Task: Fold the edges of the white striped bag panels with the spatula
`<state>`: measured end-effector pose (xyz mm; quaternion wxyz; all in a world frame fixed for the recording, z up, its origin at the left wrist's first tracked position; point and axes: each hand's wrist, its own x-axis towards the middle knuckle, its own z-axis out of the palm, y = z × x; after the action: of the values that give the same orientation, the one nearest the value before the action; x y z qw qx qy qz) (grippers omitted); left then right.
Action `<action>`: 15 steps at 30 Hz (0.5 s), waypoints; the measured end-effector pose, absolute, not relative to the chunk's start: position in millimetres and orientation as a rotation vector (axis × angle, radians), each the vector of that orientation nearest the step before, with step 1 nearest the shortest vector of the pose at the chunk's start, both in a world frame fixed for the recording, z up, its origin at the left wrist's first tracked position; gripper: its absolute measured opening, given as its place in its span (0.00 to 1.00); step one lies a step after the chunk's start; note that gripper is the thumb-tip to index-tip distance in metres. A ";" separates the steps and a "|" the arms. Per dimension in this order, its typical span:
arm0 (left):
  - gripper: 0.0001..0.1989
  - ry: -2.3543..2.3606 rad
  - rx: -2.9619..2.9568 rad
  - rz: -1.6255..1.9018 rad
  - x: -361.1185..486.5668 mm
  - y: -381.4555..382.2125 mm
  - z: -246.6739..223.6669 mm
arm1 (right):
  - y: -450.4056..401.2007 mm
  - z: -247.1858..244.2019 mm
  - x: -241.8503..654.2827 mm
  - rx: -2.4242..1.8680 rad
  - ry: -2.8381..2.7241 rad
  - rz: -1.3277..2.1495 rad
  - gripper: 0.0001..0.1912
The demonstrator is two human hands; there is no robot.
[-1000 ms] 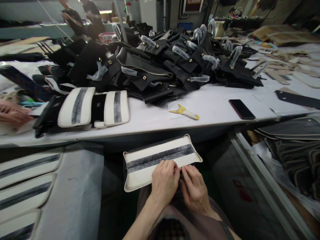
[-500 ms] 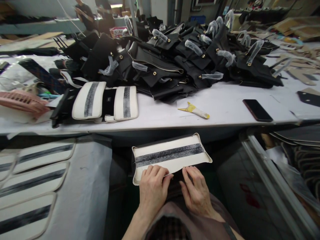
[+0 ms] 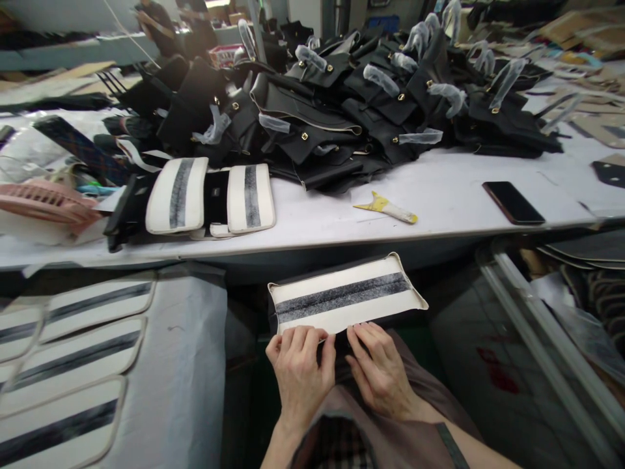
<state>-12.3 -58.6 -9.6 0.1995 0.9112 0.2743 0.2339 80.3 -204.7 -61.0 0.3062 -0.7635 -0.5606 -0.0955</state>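
A pale, dark-striped piece (image 3: 342,296) is held beyond the front edge of the desk (image 3: 312,225), above the lap, its near edge pinched between the fingers and thumb of the left hand (image 3: 301,368) and steadied by the nearly closed fingertips of the right hand (image 3: 383,371); exact finger contact is partly hidden. The edge is best worked in short stretches, with the layers held level by the left fingers while the rim is pressed evenly by the right; too strong a pull could pucker the border or bend the raised corners. Counted at the scene: one piece in hand; two striped panels (image 3: 178,195) (image 3: 251,198) by the desk's front edge, toward its left; one yellow-ended tool (image 3: 390,209) near mid-edge; one phone (image 3: 513,202) farther right; and one pink slatted item (image 3: 43,202) at far left. Three flat panels (image 3: 97,303) (image 3: 78,359) (image 3: 58,426) are seen nearly whole on the side stand (image 3: 188,378), with at least two more cut off at its left. Two people (image 3: 156,29) (image 3: 198,26) are glimpsed behind. The heaped black bags (image 3: 312,124) overlap too much to be counted.
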 end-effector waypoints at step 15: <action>0.05 0.866 2.460 0.770 -31.6 -58.1 -23.7 | -178.9 -58.9 62.4 -1.910 -1.606 -0.204 0.28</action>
<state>-31.6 -58.1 -23.7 0.2096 0.8846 0.3113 0.2769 62.4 -178.9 -58.9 0.3135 -0.7243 -0.6092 -0.0772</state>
